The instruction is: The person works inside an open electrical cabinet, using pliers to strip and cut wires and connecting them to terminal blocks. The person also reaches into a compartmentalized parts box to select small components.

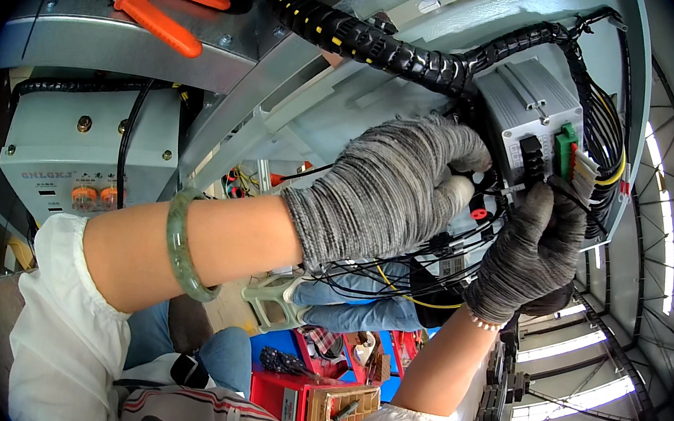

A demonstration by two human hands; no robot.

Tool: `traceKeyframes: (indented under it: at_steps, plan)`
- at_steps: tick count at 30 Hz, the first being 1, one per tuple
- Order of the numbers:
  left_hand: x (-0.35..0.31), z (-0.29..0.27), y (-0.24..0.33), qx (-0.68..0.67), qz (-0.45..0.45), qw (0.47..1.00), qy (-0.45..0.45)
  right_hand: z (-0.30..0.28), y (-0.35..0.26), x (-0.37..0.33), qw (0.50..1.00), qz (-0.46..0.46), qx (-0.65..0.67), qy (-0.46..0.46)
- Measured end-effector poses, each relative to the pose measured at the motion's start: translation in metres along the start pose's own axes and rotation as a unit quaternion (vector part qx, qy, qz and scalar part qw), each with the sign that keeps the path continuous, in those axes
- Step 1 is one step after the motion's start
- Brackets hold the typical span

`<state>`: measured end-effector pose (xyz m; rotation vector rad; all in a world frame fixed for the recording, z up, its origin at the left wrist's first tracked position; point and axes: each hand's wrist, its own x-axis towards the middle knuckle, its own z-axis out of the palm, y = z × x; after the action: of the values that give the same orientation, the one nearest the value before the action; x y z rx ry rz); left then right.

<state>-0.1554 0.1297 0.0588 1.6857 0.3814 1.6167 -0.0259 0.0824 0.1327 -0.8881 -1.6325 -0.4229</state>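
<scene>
My left hand (pixel 394 188), in a grey striped knit glove, is bent with thumb and forefinger closed around black wires (pixel 488 180) beside a silver metal control box (pixel 526 107). My right hand (pixel 527 255), gloved alike, pinches a thin black wire (pixel 576 198) just under the box's connector face. A black plug (pixel 532 157) and a green terminal block (pixel 565 150) sit in that face. A small red part (pixel 479 215) shows between my hands. The fingertips partly hide what they grip.
A black-wrapped cable harness (pixel 374 43) runs above my hands along the metal frame. Orange-handled wire strippers (pixel 164 8) lie on a ledge at upper left, above a grey box (pixel 92 147). Another person's jeans (pixel 367 307), a pale green stool (pixel 275 304) and red bins (pixel 281 389) are below.
</scene>
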Motion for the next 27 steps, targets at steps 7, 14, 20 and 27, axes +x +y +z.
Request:
traceKeyframes:
  at_steps: [7,14,20,27]
  plan:
    - [0.011,0.013,0.007,0.018,-0.015,0.999,-0.049,-0.003,0.004,0.001,1.000,-0.004,0.008,0.002]
    - [0.022,0.023,0.015,-0.077,-0.054,0.994,-0.054,-0.009,-0.002,0.001,1.000,0.000,-0.016,-0.008]
    - [0.026,0.023,0.015,-0.064,-0.067,0.992,-0.080,-0.010,0.006,0.000,1.000,-0.016,0.005,0.010]
    - [0.023,0.025,0.006,-0.063,0.024,0.997,-0.028,-0.017,-0.005,0.005,0.997,0.056,-0.024,-0.053]
